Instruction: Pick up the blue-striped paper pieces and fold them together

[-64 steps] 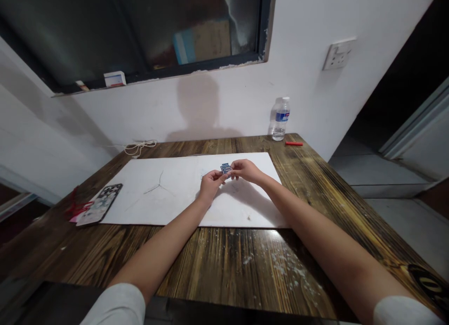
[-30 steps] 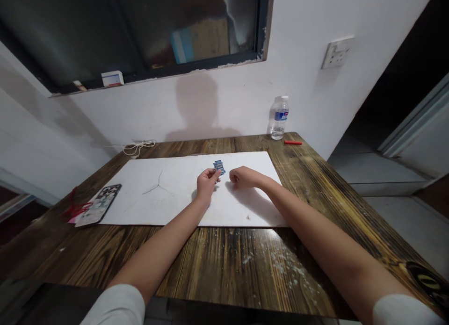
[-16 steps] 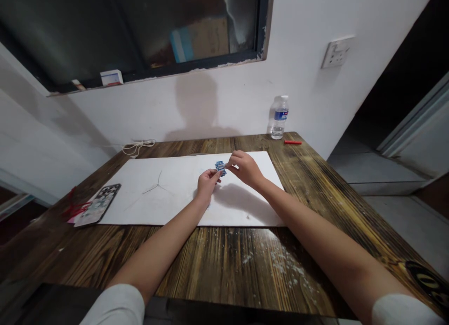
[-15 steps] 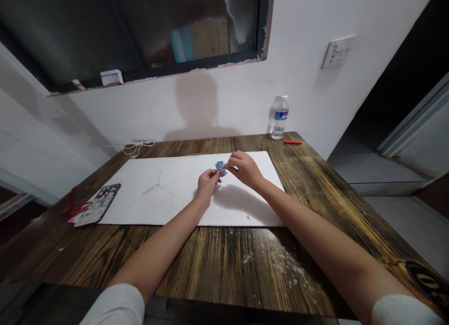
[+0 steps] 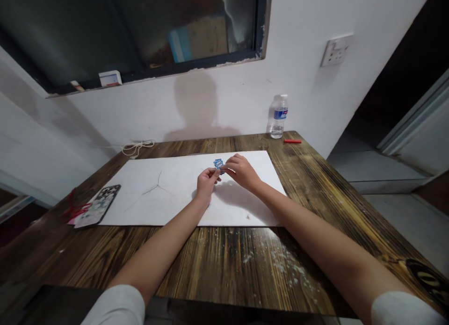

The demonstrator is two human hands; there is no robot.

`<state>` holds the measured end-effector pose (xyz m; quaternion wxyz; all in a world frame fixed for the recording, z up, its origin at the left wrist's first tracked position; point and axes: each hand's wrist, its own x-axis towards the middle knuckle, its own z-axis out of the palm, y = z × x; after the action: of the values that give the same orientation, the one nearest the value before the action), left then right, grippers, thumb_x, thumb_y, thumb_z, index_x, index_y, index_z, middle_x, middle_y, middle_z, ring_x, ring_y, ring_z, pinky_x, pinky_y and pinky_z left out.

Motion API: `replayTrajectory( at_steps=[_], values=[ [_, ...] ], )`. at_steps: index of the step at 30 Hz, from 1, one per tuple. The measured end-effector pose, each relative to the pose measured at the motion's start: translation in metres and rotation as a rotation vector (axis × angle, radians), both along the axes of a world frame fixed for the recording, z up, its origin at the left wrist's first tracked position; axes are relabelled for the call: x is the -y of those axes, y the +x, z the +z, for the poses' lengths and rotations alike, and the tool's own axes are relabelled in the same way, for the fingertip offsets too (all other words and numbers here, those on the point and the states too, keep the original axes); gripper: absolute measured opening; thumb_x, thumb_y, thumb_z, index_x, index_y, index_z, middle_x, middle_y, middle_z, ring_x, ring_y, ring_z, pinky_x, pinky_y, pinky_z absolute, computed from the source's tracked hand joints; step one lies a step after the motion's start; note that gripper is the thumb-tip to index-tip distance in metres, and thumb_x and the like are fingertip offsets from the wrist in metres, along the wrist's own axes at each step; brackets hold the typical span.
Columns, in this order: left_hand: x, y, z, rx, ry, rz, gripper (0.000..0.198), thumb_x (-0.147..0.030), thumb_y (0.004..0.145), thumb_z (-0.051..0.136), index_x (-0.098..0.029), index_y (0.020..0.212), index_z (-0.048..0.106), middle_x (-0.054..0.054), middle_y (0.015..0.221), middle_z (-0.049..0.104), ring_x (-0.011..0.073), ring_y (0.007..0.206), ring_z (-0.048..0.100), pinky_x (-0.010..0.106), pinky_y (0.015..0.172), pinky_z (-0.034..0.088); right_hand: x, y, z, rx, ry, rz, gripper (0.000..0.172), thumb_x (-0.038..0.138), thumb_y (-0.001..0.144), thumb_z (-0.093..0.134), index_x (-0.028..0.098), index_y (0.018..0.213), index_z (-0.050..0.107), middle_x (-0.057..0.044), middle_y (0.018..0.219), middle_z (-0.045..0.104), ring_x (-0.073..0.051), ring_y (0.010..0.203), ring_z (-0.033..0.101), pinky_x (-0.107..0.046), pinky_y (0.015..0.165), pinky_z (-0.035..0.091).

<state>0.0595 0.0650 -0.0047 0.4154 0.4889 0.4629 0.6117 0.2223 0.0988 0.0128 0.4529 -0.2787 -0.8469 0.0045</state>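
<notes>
Above the white board point(image 5: 182, 201), my left hand point(image 5: 206, 184) pinches a small fan of blue-and-white cards point(image 5: 218, 163) between thumb and fingers. The cards overlap and stick up past the fingertips; their print is too small to read. From the right, my right hand point(image 5: 242, 169) meets them, its thumb and fingertips closed on the fan's right edge. Those fingertips hide part of the cards, so how many they grip I cannot tell. Both hands cast a shadow on the board.
On the dark wooden table point(image 5: 217, 264), a phone in a patterned case point(image 5: 100, 205) lies left, beside red cord point(image 5: 75, 208). A coiled white cable point(image 5: 138, 146) is at the back left. A water bottle point(image 5: 278, 119) and a red pen-like stick point(image 5: 292, 141) are back right, near the wall.
My right hand has moved slightly left and down, bringing its fingertips onto the cards. The cards look more spread at the top. My left hand stays almost still.
</notes>
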Motion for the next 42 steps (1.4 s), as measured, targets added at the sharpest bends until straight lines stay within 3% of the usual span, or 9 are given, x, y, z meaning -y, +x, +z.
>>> replayTrajectory(
  at_steps=[11, 16, 21, 25, 34, 42],
  values=[
    [-0.001, -0.003, 0.0, 0.193, -0.047, 0.0, 0.029, -0.039, 0.063, 0.08, -0.018, 0.072, 0.064, -0.002, 0.06, 0.06, 0.0091, 0.054, 0.055, 0.021, 0.051, 0.036, 0.0, -0.004, -0.002, 0.0, 0.029, 0.106, 0.018, 0.026, 0.094, 0.057, 0.02, 0.1, 0.073, -0.008, 0.087, 0.066, -0.019, 0.082, 0.055, -0.033, 0.075, 0.042],
    [-0.003, -0.002, -0.001, 0.254, -0.051, 0.013, 0.028, -0.035, 0.062, 0.081, -0.017, 0.071, 0.062, -0.003, 0.059, 0.06, 0.0078, 0.052, 0.054, 0.02, 0.051, 0.037, 0.011, -0.006, 0.01, 0.03, -0.103, 0.162, 0.013, 0.026, 0.089, 0.064, 0.016, 0.084, 0.071, -0.004, 0.076, 0.064, -0.015, 0.07, 0.055, -0.027, 0.069, 0.04],
    [-0.006, -0.003, -0.001, 0.291, -0.079, 0.03, 0.033, -0.037, 0.059, 0.082, -0.018, 0.072, 0.058, -0.005, 0.054, 0.056, 0.0088, 0.049, 0.052, 0.021, 0.05, 0.037, 0.029, -0.015, 0.022, 0.406, -0.358, 0.445, 0.01, 0.025, 0.077, 0.077, 0.018, 0.084, 0.074, 0.001, 0.069, 0.066, -0.011, 0.06, 0.054, -0.022, 0.06, 0.036],
    [-0.007, -0.004, 0.001, 0.288, -0.105, 0.025, 0.034, -0.037, 0.057, 0.082, -0.018, 0.071, 0.058, -0.005, 0.054, 0.056, 0.0087, 0.049, 0.053, 0.021, 0.051, 0.036, 0.043, -0.028, 0.021, 0.681, -0.38, 0.446, 0.029, 0.029, 0.074, 0.078, 0.023, 0.102, 0.075, 0.001, 0.07, 0.069, -0.012, 0.058, 0.052, -0.024, 0.055, 0.03],
    [-0.005, -0.01, 0.013, 0.094, 0.023, -0.073, 0.032, -0.04, 0.061, 0.08, -0.017, 0.07, 0.06, -0.002, 0.058, 0.06, 0.0104, 0.051, 0.055, 0.024, 0.054, 0.041, 0.044, -0.03, 0.018, 0.73, -0.293, 0.38, 0.039, 0.036, 0.079, 0.073, 0.023, 0.116, 0.069, -0.006, 0.092, 0.07, -0.017, 0.075, 0.06, -0.026, 0.065, 0.039],
    [-0.029, -0.061, 0.021, -0.025, 0.095, 0.12, 0.028, -0.04, 0.064, 0.077, -0.018, 0.073, 0.062, -0.001, 0.061, 0.062, 0.0109, 0.054, 0.059, 0.022, 0.055, 0.041, 0.041, -0.029, 0.007, 0.633, -0.155, 0.316, 0.05, 0.04, 0.08, 0.073, 0.02, 0.125, 0.063, -0.014, 0.126, 0.059, -0.028, 0.111, 0.054, -0.04, 0.088, 0.045]
  ],
)
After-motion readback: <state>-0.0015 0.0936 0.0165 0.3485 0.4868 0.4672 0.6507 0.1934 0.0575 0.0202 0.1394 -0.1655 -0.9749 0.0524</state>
